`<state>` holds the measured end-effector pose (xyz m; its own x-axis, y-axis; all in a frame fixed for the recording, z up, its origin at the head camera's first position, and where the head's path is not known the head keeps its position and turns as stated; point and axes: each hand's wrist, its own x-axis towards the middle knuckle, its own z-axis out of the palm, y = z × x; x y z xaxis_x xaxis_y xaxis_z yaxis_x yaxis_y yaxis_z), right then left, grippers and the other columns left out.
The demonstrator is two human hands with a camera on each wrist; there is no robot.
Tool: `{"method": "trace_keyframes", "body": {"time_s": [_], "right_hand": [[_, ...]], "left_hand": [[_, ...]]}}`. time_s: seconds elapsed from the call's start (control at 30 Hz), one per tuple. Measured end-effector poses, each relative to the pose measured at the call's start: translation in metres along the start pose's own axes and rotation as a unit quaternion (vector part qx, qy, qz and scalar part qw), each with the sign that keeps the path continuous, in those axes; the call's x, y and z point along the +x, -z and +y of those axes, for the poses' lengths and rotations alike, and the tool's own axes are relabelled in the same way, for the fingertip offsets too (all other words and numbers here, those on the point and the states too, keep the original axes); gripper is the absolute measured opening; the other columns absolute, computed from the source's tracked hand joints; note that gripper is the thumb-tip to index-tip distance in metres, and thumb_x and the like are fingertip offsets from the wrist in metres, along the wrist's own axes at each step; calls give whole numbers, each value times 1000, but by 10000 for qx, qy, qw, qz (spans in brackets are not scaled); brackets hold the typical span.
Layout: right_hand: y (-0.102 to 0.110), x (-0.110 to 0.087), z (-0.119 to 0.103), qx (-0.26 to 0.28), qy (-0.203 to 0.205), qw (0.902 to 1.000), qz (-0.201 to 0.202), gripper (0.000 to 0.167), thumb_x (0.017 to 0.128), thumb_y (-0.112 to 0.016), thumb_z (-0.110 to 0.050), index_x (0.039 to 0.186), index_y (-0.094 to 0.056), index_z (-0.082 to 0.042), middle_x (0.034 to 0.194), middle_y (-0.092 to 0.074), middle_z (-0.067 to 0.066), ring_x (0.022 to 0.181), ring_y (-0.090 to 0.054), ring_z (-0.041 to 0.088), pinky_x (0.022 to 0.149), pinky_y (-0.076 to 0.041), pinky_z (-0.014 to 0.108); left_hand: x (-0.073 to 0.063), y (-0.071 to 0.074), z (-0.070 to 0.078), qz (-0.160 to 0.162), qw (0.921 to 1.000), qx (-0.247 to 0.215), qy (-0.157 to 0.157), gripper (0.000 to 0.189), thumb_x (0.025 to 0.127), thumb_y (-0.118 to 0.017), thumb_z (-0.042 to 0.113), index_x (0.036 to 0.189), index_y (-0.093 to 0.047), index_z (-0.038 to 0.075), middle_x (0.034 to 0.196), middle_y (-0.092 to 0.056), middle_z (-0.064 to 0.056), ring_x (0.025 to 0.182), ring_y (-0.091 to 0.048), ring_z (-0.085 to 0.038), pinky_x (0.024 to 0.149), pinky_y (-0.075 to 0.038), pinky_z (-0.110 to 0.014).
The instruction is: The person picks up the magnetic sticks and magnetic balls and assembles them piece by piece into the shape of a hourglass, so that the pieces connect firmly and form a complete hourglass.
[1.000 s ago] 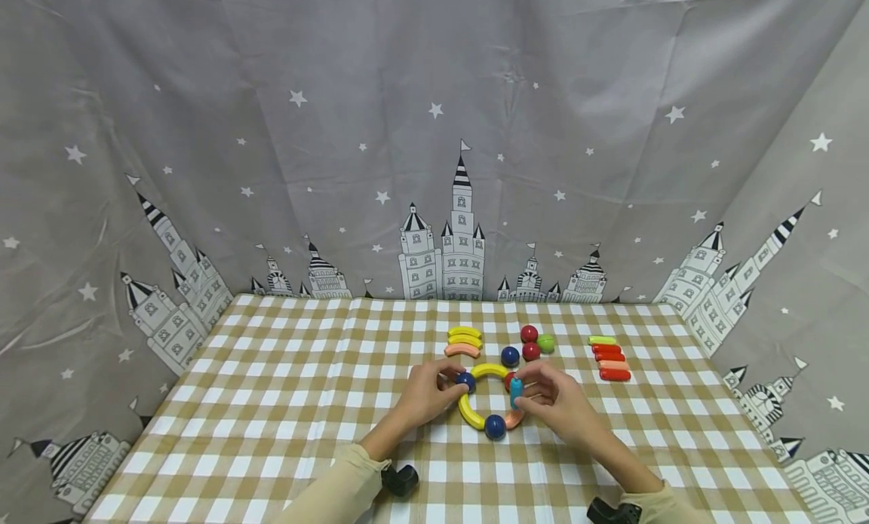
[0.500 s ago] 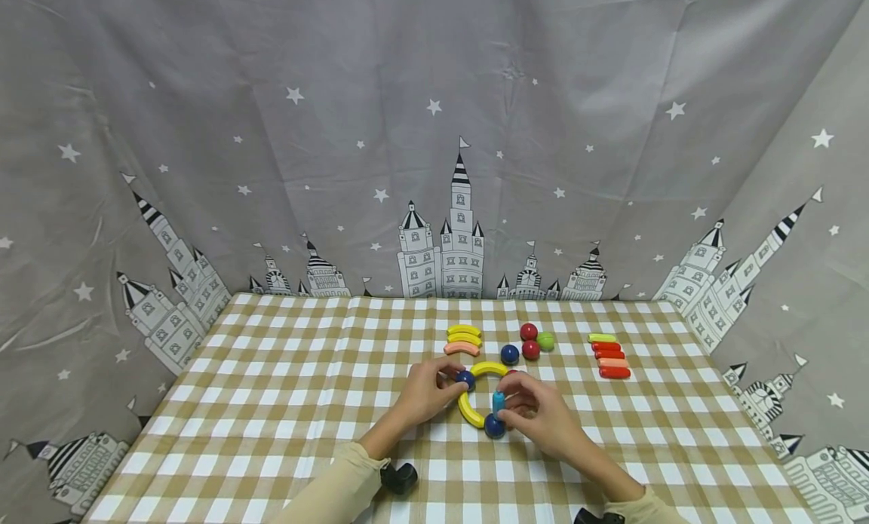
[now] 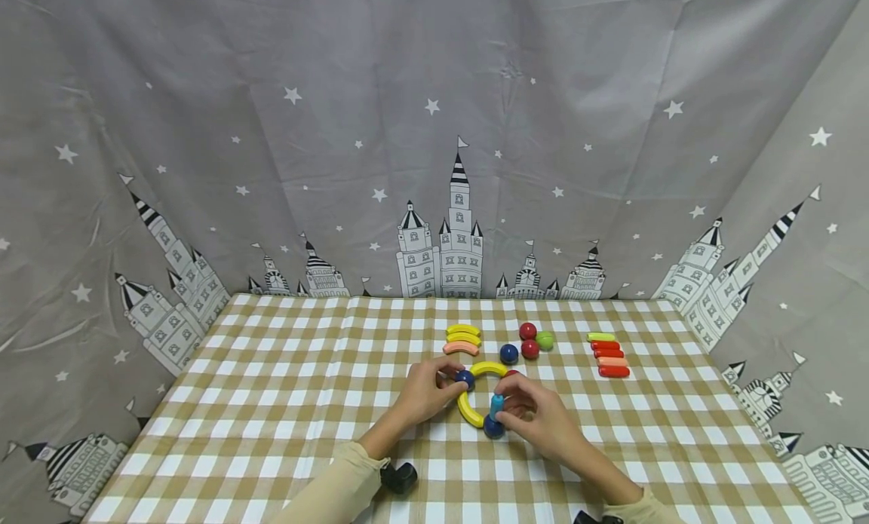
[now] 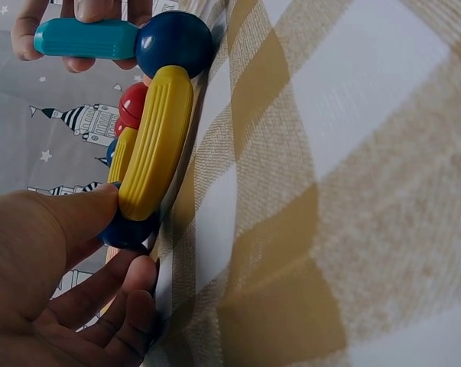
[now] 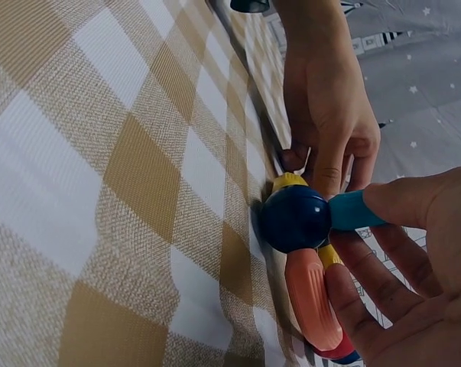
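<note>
A ring of curved sticks and balls lies on the cloth. Its left blue ball (image 3: 465, 380) is pinched between the thumb and fingers of my left hand (image 3: 424, 392). Thumb and fingers of my right hand (image 3: 543, 418) pinch a teal straight stick (image 3: 497, 406), upright with its lower end touching the top of the front blue ball (image 3: 493, 428). Yellow curved sticks (image 4: 160, 141) run from the left ball to the front and back. An orange curved stick (image 5: 314, 302) joins the front ball, hidden in the head view. Behind my right fingers, the red ball (image 3: 511, 372) is mostly covered.
Behind the ring lie two yellow and one orange curved stick (image 3: 462, 347). Loose balls sit right of them: blue (image 3: 508, 353), two red (image 3: 529, 349), one green (image 3: 545, 340). Several straight sticks (image 3: 614, 361) lie farther right on the checked tablecloth (image 3: 305, 381).
My right hand has moved left and toward me, bringing the teal stick from beside the red ball onto the front blue ball. My left hand stays on its ball.
</note>
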<state>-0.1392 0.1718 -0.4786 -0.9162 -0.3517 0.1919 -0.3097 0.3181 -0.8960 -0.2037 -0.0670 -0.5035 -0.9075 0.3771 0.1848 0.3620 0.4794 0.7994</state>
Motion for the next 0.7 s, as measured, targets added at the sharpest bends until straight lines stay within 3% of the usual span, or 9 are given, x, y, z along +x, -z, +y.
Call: {"method": "trace_keyframes", "body": {"time_s": [0.4, 0.57, 0.7], "right_hand": [[4, 0, 1, -65, -13, 9999, -144, 33, 89, -80, -6, 118, -63, -2, 108, -68, 5, 93, -71, 22, 82, -59, 31], [15, -1, 1, -224, -137, 9992, -286, 36, 90, -79, -6, 123, -63, -5, 112, -70, 4, 97, -71, 23, 82, -58, 32], [29, -4, 4, -528, -55, 9985, -154, 38, 90, -78, -3, 125, -64, -6, 115, -71, 9, 98, -71, 26, 81, -59, 32]], "left_hand": [[2, -1, -2, -4, 10000, -1, 18, 20, 90, -80, 12, 109, -74, 6, 100, -74, -5, 75, -61, -12, 64, -50, -23], [1, 0, -2, -20, 10000, -25, 90, 21, 90, -80, 12, 109, -74, 6, 101, -74, -5, 77, -62, -14, 65, -50, -23], [1, -1, -1, -47, 9999, -23, 154, 21, 90, -80, 13, 109, -73, 7, 101, -73, -5, 78, -61, -14, 65, -50, -23]]}}
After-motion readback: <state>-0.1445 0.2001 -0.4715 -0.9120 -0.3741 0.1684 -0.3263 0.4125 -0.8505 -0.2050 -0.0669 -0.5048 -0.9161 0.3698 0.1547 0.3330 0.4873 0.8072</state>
